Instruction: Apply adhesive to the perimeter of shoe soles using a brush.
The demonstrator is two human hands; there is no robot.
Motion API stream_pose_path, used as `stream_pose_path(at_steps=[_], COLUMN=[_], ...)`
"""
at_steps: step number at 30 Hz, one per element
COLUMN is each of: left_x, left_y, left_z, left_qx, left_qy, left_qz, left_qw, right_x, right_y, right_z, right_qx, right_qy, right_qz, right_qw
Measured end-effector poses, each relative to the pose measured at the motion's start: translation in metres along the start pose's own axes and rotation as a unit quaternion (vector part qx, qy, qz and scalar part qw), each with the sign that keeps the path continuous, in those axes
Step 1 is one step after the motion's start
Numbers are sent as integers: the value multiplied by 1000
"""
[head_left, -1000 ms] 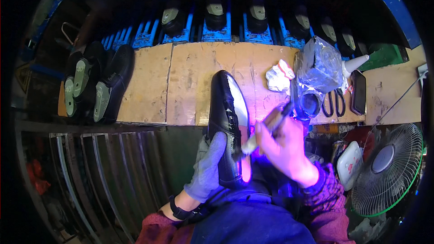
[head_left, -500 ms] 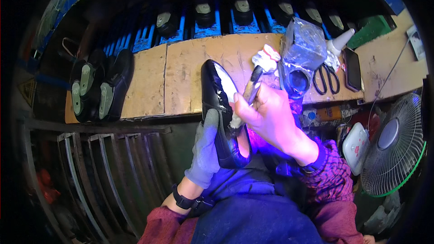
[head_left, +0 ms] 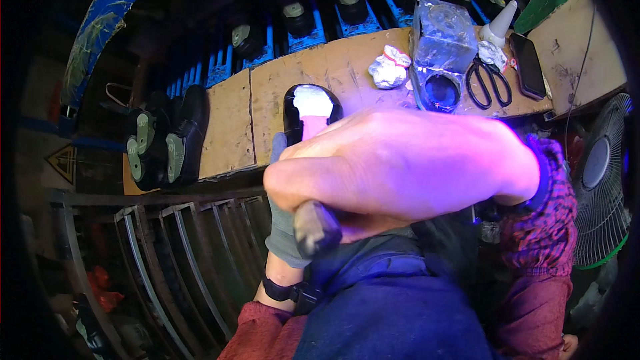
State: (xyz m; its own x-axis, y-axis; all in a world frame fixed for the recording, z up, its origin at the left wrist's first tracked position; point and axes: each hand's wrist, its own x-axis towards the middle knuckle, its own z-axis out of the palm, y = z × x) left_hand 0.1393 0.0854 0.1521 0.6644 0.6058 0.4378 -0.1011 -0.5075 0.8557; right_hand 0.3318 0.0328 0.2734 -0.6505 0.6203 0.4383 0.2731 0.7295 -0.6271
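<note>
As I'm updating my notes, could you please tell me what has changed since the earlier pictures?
The right hand, still gripping the tool, has moved left, hiding much of the shoe, whose white-and-pink face now points more toward the camera. The gloved left hand still holds it.

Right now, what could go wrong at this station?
1. Hidden work: the right hand blocks most of the black shoe and the far end of the gripped tool handle from the camera, so a slip might go unseen.
2. Knock-off: the black scissors and phone lie near the front edge of the brown worktop, on the right arm's side; a wide swing could catch them.
</note>
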Motion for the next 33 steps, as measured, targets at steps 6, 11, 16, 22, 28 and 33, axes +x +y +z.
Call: stream_pose_path(at_steps=[6,11,16,22,28,33], left_x=[21,14,-1,-1,50,160], left_y=[1,15,18,7,7,-64], left_z=[-24,-20,-12,-28,-119,-215], left_qx=[157,270,342,-299,-513,111], left_qy=[-113,-68,-25,-37,189,162], left_qz=[43,-7,-81,-287,-308,-278], left_qw=[980,960,936,909,778,940], right_x=[-10,-12,-6,-31,-80,-104], right_y=[12,33,52,61,42,46], right_z=[14,-15,-25,-16,-9,-5], right_qx=[-243,35,43,68,144,92], right_qy=[251,24,12,288,399,447], right_qz=[-48,-67,59,117,157,224], right_qw=[936,997,997,948,892,861])
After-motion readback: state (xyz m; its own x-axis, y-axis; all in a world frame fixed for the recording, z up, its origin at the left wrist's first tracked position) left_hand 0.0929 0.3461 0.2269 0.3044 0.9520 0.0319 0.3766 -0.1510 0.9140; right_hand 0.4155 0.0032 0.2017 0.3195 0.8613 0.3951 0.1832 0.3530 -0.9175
